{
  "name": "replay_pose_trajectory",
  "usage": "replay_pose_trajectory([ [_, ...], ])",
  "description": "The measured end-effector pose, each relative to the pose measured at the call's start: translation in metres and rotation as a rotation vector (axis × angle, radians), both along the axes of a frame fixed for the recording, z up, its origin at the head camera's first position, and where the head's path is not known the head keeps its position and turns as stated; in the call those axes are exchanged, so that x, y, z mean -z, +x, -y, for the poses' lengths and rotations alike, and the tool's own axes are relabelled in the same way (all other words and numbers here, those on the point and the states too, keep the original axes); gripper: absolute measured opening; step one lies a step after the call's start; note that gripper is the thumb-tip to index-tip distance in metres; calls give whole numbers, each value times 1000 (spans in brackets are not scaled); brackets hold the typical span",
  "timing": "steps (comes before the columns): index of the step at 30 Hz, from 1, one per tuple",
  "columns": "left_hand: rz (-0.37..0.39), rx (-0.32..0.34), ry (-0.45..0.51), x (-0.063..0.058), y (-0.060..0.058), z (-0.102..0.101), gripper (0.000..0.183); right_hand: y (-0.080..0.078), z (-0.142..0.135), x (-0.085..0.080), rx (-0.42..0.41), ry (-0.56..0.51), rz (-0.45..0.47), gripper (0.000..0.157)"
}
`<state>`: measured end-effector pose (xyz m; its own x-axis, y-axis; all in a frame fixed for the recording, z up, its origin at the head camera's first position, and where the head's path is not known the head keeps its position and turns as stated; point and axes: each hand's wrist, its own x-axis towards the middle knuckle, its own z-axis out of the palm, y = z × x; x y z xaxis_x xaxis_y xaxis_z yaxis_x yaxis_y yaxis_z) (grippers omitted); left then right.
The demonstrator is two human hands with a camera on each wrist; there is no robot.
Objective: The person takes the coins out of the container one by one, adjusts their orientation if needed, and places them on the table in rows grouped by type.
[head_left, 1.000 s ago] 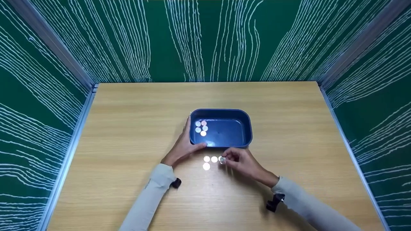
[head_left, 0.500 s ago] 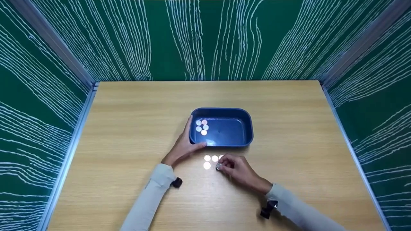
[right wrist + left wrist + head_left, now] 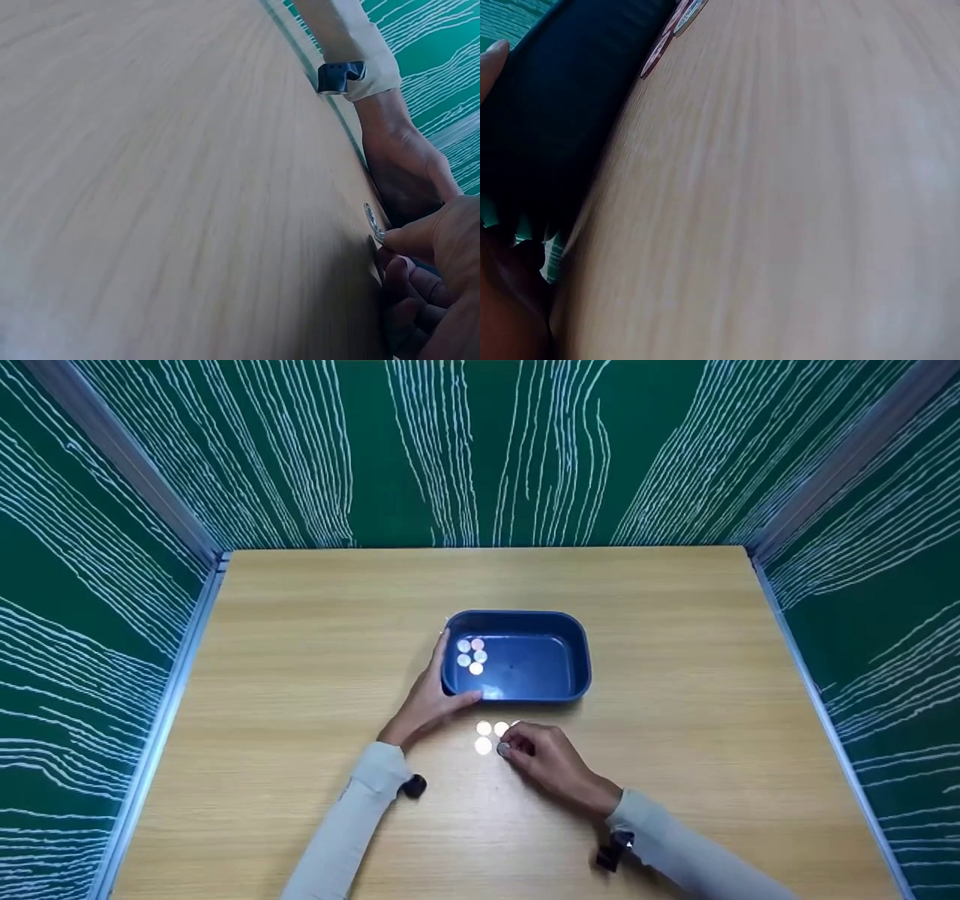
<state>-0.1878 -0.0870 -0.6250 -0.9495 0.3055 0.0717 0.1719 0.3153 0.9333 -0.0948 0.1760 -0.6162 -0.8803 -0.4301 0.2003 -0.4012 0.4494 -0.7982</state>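
Note:
A blue plastic tray (image 3: 536, 679) rests on the table, with several coins (image 3: 476, 657) gathered at its left end. My left hand (image 3: 426, 703) holds the tray's near left corner, fingers along the left side and thumb on the near rim. In front of the tray, my right hand (image 3: 553, 761) pinches a coin (image 3: 503, 749) between thumb and fingertips, low over the table. Just left of it lies a coin (image 3: 483, 745), below a short row of coins (image 3: 501, 728) whose right end is partly hidden by the hand. In the left wrist view the tray's dark wall (image 3: 562, 97) rises beside coins (image 3: 656, 54).
The wooden table (image 3: 337, 607) is bordered by grey metal rails (image 3: 161, 720) at both sides. Green panels with white wavy lines (image 3: 427, 450) stand behind and at the sides. A small black device (image 3: 615, 849) is strapped at each wrist.
My right hand has moved left and toward me from the right end of the row, leaving one coin there and bringing another beside the lower coin. The left hand stays at the tray.

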Motion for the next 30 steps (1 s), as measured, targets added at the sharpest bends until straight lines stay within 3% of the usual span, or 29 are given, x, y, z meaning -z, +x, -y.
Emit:
replay_pose_trajectory([
  [7, 1, 5, 9, 0, 1, 0, 130, 2, 2, 0, 9, 99, -90, 13],
  [19, -13, 8, 8, -1, 1, 0, 131, 2, 0, -5, 21, 131, -73, 14],
  [25, -11, 14, 3, -1, 0, -1, 133, -5, -7, -26, 29, 65, -31, 11],
  [30, -15, 3, 2, -1, -1, -1, 134, -22, -19, -51, 41, -28, 4, 13],
])
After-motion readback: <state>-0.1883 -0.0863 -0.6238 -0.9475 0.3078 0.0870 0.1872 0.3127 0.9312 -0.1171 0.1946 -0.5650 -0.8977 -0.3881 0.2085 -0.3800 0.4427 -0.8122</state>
